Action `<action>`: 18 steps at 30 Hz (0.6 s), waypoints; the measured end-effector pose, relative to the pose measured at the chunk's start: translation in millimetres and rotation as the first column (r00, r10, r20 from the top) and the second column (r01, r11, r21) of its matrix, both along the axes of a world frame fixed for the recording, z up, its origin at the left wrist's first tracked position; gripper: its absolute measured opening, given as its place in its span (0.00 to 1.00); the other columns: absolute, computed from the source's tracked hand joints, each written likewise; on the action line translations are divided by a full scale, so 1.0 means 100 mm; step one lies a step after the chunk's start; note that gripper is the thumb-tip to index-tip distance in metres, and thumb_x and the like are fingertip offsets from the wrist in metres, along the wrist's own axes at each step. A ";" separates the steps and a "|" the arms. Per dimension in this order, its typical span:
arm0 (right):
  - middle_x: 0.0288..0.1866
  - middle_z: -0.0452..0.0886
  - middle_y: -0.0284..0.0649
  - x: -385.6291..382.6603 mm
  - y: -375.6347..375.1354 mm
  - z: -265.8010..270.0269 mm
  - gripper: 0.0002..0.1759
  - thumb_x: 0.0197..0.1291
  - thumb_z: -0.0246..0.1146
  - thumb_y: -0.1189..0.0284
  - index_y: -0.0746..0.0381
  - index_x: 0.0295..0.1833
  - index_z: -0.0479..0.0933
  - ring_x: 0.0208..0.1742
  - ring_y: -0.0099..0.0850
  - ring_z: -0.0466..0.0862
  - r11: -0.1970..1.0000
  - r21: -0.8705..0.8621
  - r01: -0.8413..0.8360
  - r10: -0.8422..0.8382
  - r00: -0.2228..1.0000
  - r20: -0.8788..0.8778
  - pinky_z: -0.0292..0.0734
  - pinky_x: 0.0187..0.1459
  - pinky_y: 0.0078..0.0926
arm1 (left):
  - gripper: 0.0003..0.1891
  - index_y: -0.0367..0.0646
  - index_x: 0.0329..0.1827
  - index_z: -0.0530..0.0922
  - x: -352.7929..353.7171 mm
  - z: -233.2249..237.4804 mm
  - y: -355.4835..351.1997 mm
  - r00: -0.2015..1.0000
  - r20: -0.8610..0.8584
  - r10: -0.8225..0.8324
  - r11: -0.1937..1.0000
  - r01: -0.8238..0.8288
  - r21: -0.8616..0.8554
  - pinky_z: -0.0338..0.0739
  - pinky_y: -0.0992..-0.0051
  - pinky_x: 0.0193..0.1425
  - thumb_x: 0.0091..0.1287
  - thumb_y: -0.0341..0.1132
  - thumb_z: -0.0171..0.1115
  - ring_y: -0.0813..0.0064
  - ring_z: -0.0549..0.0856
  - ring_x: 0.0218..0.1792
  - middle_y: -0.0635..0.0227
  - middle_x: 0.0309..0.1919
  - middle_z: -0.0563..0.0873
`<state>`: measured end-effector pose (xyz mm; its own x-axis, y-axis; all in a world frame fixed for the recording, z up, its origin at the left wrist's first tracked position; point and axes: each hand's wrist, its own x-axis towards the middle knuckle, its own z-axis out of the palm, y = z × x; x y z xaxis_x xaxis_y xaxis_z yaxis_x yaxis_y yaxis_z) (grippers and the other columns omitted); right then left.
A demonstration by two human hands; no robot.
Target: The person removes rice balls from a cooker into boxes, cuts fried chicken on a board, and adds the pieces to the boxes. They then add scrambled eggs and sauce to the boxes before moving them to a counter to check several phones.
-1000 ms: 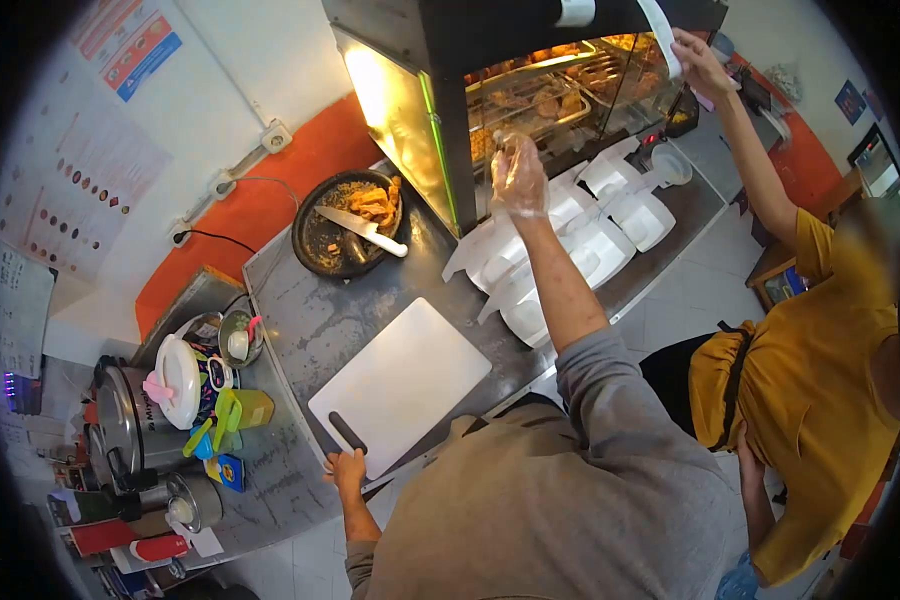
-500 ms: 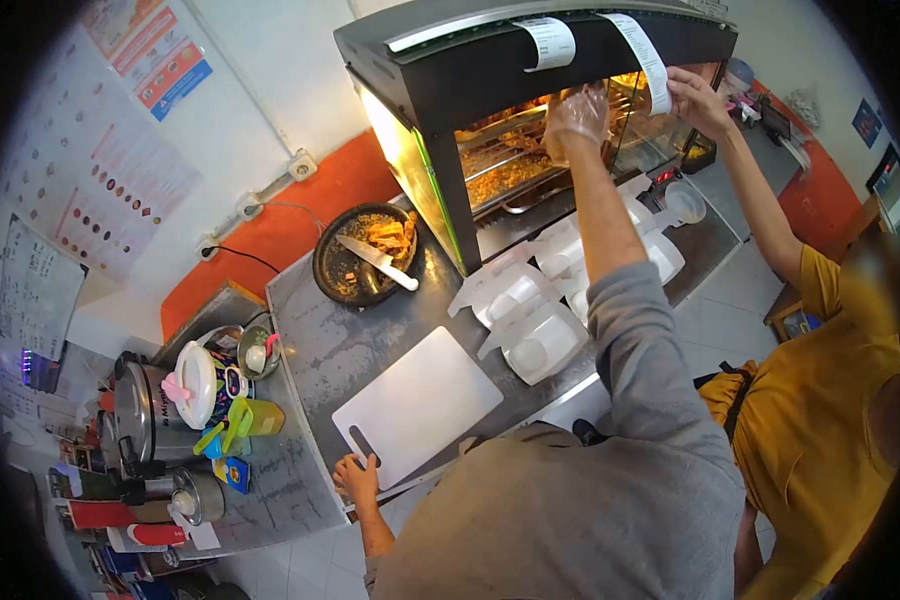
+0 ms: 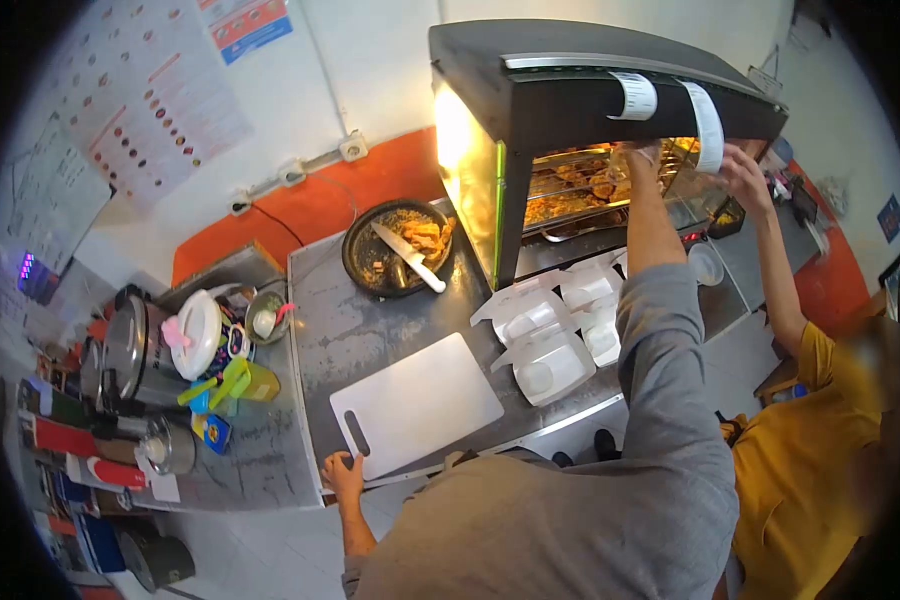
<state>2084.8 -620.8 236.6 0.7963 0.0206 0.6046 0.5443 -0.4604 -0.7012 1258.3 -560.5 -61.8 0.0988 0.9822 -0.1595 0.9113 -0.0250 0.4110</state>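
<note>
My left hand [image 3: 343,475] rests at the near left corner of the white cutting board [image 3: 417,405], beside its handle slot, with thumb and fingers apart. In a clear glove, my right hand [image 3: 638,160] reaches inside the lit display warmer [image 3: 570,110]; its fingers are hidden in the opening, near the food on the racks [image 3: 582,180]. Below my right forearm lie open white takeaway boxes [image 3: 553,368] with small round cups in them. A knife [image 3: 410,258] lies across a dark stone bowl [image 3: 370,272] holding orange-brown food pieces.
A co-worker in a yellow shirt [image 3: 805,450] stands at the right, one hand [image 3: 745,178] at a hanging paper receipt [image 3: 707,125]. Another receipt [image 3: 633,97] hangs beside it. On the left counter are a large pot [image 3: 135,340], a white-lidded container [image 3: 198,335] and a green jug [image 3: 260,383].
The view has shifted, so the warmer appears farther right and lower. My right hand is deeper behind the warmer's front edge. My left hand stays at the board's corner.
</note>
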 end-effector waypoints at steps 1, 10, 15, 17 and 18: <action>0.58 0.80 0.46 0.00 -0.01 -0.04 0.23 0.61 0.65 0.64 0.65 0.58 0.77 0.55 0.38 0.80 0.994 0.101 -0.047 0.046 0.999 0.006 0.74 0.57 0.35 | 0.19 0.55 0.46 0.78 -0.04 -0.02 0.01 0.999 0.033 0.007 1.000 -0.007 -0.003 0.56 0.41 0.67 0.57 0.52 0.71 0.54 0.68 0.63 0.67 0.56 0.74; 0.46 0.83 0.45 -2.72 -0.64 -0.77 0.16 0.65 0.65 0.71 0.72 0.53 0.78 0.49 0.35 0.82 0.646 0.741 -0.187 0.187 0.979 0.084 0.77 0.53 0.32 | 0.16 0.52 0.46 0.79 -0.34 -0.05 0.00 0.992 0.113 0.060 0.998 -0.060 -0.003 0.66 0.46 0.62 0.60 0.48 0.69 0.55 0.72 0.61 0.67 0.54 0.77; 0.50 0.82 0.41 -3.95 -0.80 -2.12 0.15 0.59 0.69 0.73 0.68 0.50 0.80 0.47 0.30 0.83 0.794 0.385 -0.470 0.607 0.612 -0.506 0.81 0.46 0.29 | 0.15 0.46 0.41 0.81 -0.50 -0.24 -0.04 0.975 0.224 0.004 0.992 -0.031 0.121 0.69 0.57 0.58 0.59 0.45 0.71 0.58 0.78 0.53 0.65 0.44 0.82; 0.48 0.83 0.39 -4.41 -0.56 -2.40 0.12 0.57 0.70 0.74 0.66 0.47 0.81 0.49 0.30 0.82 0.606 0.381 -0.698 0.727 0.291 -0.622 0.80 0.47 0.29 | 0.15 0.45 0.42 0.81 -0.41 -0.14 -0.01 0.972 0.233 -0.026 0.991 -0.005 0.135 0.72 0.60 0.56 0.59 0.44 0.71 0.57 0.80 0.48 0.63 0.43 0.83; 0.46 0.84 0.39 -4.55 -0.39 -2.49 0.13 0.57 0.71 0.72 0.66 0.46 0.81 0.49 0.29 0.82 0.455 0.301 -0.838 0.744 0.171 -0.646 0.80 0.47 0.28 | 0.15 0.45 0.41 0.81 -0.42 -0.21 0.02 0.966 0.254 -0.046 0.986 0.003 0.169 0.73 0.60 0.54 0.59 0.44 0.71 0.57 0.81 0.48 0.63 0.43 0.83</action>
